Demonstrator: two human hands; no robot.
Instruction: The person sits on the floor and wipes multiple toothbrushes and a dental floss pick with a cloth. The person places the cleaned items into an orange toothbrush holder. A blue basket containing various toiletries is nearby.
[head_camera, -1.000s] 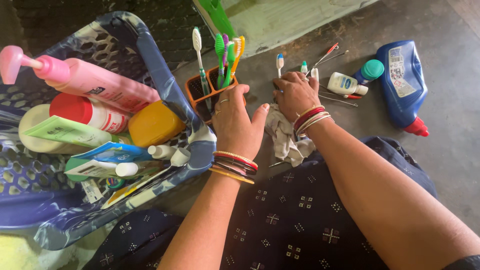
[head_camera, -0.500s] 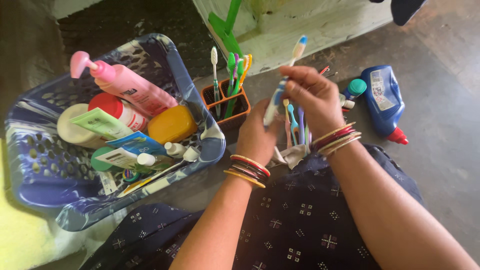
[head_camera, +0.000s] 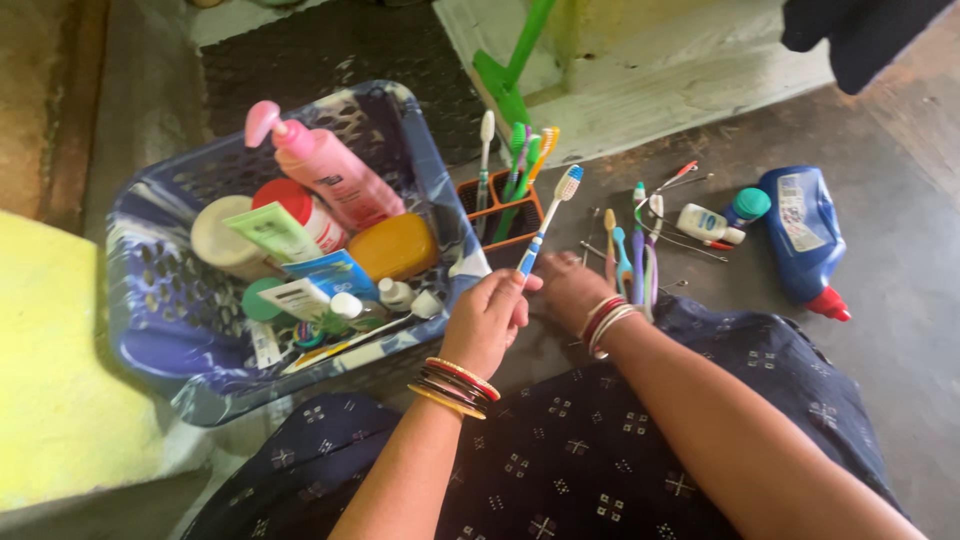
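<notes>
Pinching the blue-and-white toothbrush (head_camera: 545, 228) only by its handle end, the left hand (head_camera: 487, 320) may drop it near the orange holder (head_camera: 510, 222) at the frame's centre.

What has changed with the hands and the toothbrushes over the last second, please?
The blue-and-white toothbrush passed from the right hand to the left hand, which now holds it upright. The right hand went back down to the floor by the loose toothbrushes. The orange holder, the basket and the blue bottle stayed put.

left hand (head_camera: 487, 318) gripping toothbrush (head_camera: 546, 222), blue basket (head_camera: 150, 330)
</notes>
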